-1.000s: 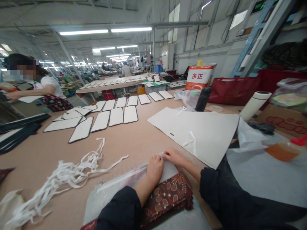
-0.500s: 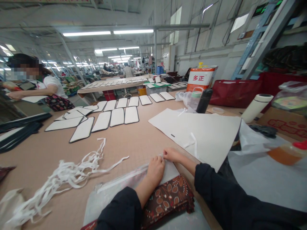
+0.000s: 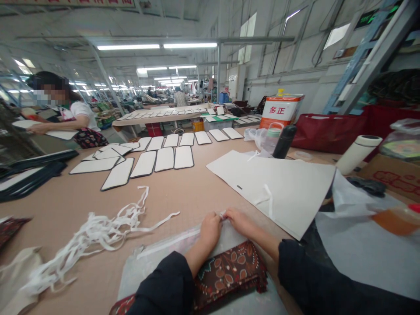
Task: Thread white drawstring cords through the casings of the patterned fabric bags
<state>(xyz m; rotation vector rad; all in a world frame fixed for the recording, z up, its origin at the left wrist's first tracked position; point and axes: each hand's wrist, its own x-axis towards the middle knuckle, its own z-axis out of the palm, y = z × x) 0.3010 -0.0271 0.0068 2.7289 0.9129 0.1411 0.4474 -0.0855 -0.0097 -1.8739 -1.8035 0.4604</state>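
A frosted plastic bag (image 3: 154, 262) with a pale strip along its top edge lies at the table's near edge. My left hand (image 3: 210, 229) is closed on the bag's upper edge. Right beside it, almost touching, my right hand (image 3: 239, 221) pinches the same edge near the corner. A folded brown cloth with a leaf pattern (image 3: 229, 271) and a fringed end lies below my hands; whether it is inside the bag or on top I cannot tell. My left forearm covers part of both.
Tangled white tape (image 3: 101, 234) lies at left, near a beige cloth (image 3: 19, 275). White dark-edged panels (image 3: 142, 164) are spread farther back. A large pale sheet (image 3: 278, 183), a black bottle (image 3: 285, 142) and a white flask (image 3: 359, 153) are at right. A co-worker (image 3: 82, 116) holds panels at far left.
My right hand has turned and come in closer against my left at the bag's edge. The view has shifted slightly left. The co-worker's hands and panels have moved.
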